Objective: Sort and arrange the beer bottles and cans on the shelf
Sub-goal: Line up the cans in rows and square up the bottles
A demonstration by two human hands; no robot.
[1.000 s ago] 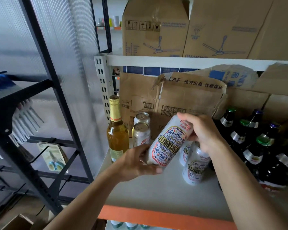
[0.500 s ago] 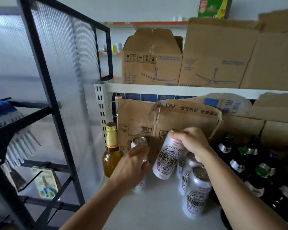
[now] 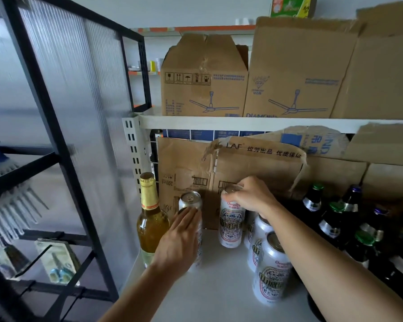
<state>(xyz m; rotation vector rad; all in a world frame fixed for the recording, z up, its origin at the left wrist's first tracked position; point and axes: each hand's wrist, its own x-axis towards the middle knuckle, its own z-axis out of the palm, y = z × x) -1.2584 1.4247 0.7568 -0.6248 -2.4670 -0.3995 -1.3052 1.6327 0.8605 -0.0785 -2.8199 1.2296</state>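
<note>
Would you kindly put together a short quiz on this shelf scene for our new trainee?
1. True or false: the right hand grips the patterned can by its top.
2. Which stands just left of the left hand? A green-capped bottle; B gold-necked bottle; C mug.
3. Fill in: the left hand rests on a ____.
Key: 1 true; 2 B; 3 can.

Clear bottle of amber beer, gold foil neck, upright at shelf left end, silver-top can just right, left hand laid against it, tall white patterned can upright, top gripped by right hand, more like cans clustered right-front, dark bottles, green and blue caps, far right
</note>
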